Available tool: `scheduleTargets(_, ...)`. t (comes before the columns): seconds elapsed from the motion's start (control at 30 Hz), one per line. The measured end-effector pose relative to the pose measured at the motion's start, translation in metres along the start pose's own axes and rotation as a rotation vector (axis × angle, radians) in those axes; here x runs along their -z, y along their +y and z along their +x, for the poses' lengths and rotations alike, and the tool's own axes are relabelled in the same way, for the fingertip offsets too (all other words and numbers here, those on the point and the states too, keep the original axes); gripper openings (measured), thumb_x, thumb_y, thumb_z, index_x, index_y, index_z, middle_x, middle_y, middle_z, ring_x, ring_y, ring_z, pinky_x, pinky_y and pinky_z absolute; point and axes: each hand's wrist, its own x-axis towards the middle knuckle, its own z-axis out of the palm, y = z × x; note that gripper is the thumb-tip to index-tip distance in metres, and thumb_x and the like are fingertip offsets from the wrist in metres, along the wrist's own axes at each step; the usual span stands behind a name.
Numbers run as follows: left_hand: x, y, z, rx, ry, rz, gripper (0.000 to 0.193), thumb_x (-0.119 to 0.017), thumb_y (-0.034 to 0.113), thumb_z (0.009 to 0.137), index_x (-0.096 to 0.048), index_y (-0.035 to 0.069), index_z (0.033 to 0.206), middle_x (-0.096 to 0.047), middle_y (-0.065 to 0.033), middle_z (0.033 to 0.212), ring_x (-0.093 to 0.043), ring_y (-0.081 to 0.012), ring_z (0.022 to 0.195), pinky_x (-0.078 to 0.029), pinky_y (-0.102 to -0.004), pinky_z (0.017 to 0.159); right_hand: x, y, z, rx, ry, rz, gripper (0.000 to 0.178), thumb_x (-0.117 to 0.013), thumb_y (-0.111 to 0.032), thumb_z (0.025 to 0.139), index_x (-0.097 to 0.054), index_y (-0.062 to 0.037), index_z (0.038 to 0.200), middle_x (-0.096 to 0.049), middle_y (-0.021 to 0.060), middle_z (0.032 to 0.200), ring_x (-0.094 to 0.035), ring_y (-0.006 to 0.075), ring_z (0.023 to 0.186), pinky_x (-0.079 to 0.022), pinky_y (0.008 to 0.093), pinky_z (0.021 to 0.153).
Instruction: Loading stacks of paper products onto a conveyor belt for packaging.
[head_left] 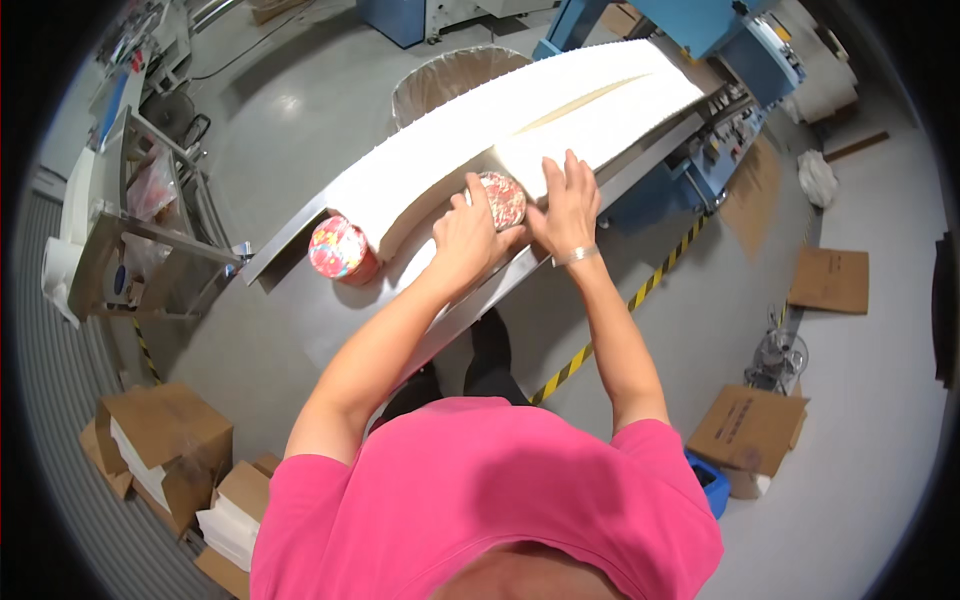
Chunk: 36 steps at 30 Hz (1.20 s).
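A short cylinder with a red-and-white speckled round end [503, 200] lies on the metal table, against the near side of a long white stack [440, 130]. My left hand [466, 232] wraps its left side, fingers curled and thumb along the lower edge. To the right of it, my right hand [568, 208] has its fingers spread over the end of a second white row [610, 115], its thumb close to the cylinder. Another cylinder with a multicoloured end [340, 248] stands at the table's left end, apart from both hands. What the white rows consist of, I cannot make out.
The metal tabletop [335, 315] runs up to a blue machine [700, 35] at the upper right. Behind it stands a bin with a clear liner [410, 95]. A metal cart [150, 235] is at left. Cardboard boxes [185, 430] and yellow-black floor tape [565, 372] lie around.
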Motion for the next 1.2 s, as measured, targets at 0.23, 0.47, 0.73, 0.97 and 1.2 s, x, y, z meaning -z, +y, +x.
scheduleTargets(0.23,-0.025,0.023,0.017,0.017,0.048,-0.184,0.108,-0.08,0.034,0.067,-0.013,-0.007,0.141,-0.042,-0.0343,0.112,-0.06,-0.0475,0.085,-0.053,-0.0441,0.07,0.04,0.05,0.024,0.106,-0.21,0.447,0.055,-0.069,-0.02,0.07,-0.053,-0.0079,0.121,-0.043,0.0212,0.134,-0.039,0.0382,0.124,-0.031,0.0454,0.104)
scheduleTargets(0.47,-0.018,0.038,0.02,0.137,-0.069,-0.392,0.111,-0.077,0.035,0.069,-0.005,-0.006,0.143,-0.041,-0.0371,0.115,-0.057,-0.0506,0.092,-0.05,-0.0458,0.082,0.042,0.031,0.063,0.117,-0.046,0.53,0.035,-0.062,-0.006,0.077,-0.058,-0.0039,0.112,-0.053,0.0191,0.123,-0.048,0.0347,0.115,-0.038,0.0417,0.096)
scheduleTargets(0.73,0.076,-0.055,-0.084,0.542,0.439,0.321,0.079,-0.069,0.008,0.067,-0.032,0.001,0.137,-0.041,-0.0245,0.133,-0.042,-0.0379,0.123,-0.032,-0.0458,0.103,-0.032,-0.13,0.04,0.624,-0.211,0.857,0.044,-0.07,-0.015,0.071,-0.054,-0.0044,0.111,-0.057,0.0136,0.114,-0.047,0.0328,0.117,-0.037,0.0443,0.098)
scheduleTargets(0.97,0.093,-0.117,-0.112,0.436,0.12,-0.173,0.093,-0.077,0.023,0.054,-0.035,-0.001,0.133,-0.044,-0.0223,0.126,-0.046,-0.0368,0.119,-0.038,-0.0374,0.101,-0.062,-0.144,0.038,1.004,-0.394,0.57,0.054,-0.075,-0.03,0.067,-0.056,-0.0134,0.115,-0.049,0.0058,0.133,-0.039,0.0264,0.129,-0.03,0.0444,0.105)
scheduleTargets(1.2,0.082,-0.151,-0.098,0.757,0.046,-0.93,0.048,-0.051,0.045,0.094,-0.052,0.005,0.119,-0.061,-0.0056,0.101,-0.057,-0.0143,0.095,-0.045,-0.0305,0.088,-0.074,-0.147,0.041,1.043,-0.258,0.427,0.035,-0.061,-0.018,0.077,-0.057,-0.0098,0.11,-0.046,0.0057,0.136,-0.038,0.0237,0.13,-0.03,0.0433,0.106)
